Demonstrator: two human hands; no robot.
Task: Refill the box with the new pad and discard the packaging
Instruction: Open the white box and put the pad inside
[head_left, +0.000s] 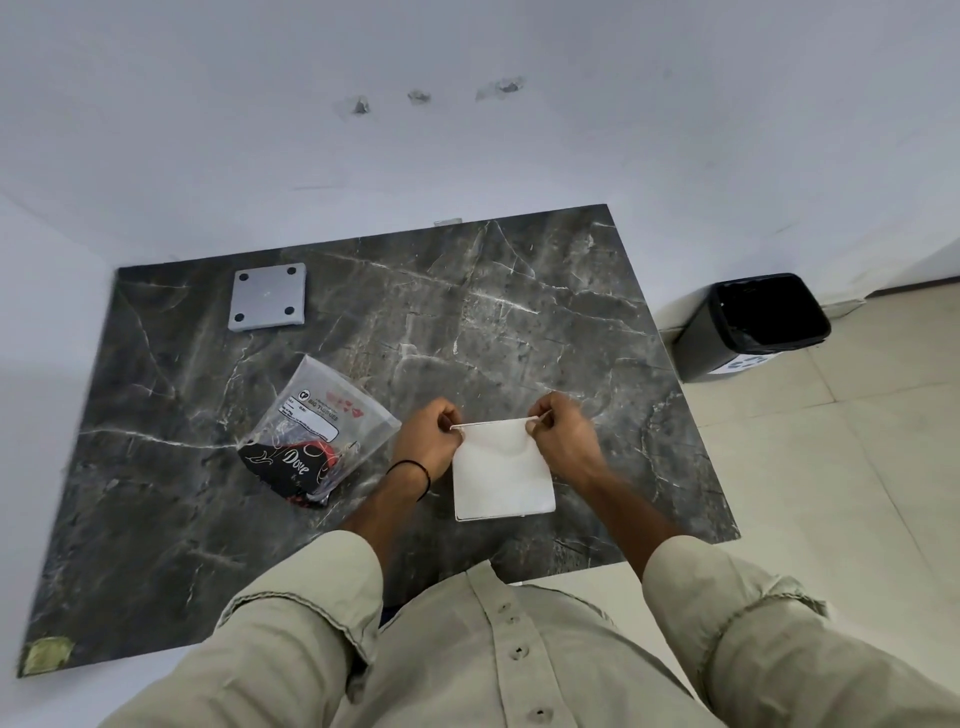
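We are working near the front edge of the table (519, 291), toward 5 o'clock on its dark marbled top. A white square packet (501, 475) lies flat there, and we hold it by its far edge. The left hand (428, 439) has its fingers (445, 415) curled tight, pinching the far left corner. The right hand (563, 434) is curled the same way on the far right corner. A thin double line runs along the packet's left and near edges, so it looks like 2 layers, but we cannot tell which is pad and which is wrapping. A dark band (415, 475) circles the left wrist.

At 9 o'clock from the left hand lies a clear plastic bag (332, 410) with a printed label, and inside it is a black and red item (291, 462) with white lettering. We cannot tell whether bag and hand touch.

At 11 o'clock from the hands, well apart, a grey square box (267, 297) rests flat on the table with 4 dark round spots at its corners.

At 2 o'clock, off the table, a bin (701, 338) with a black liner stands open on the tiled floor
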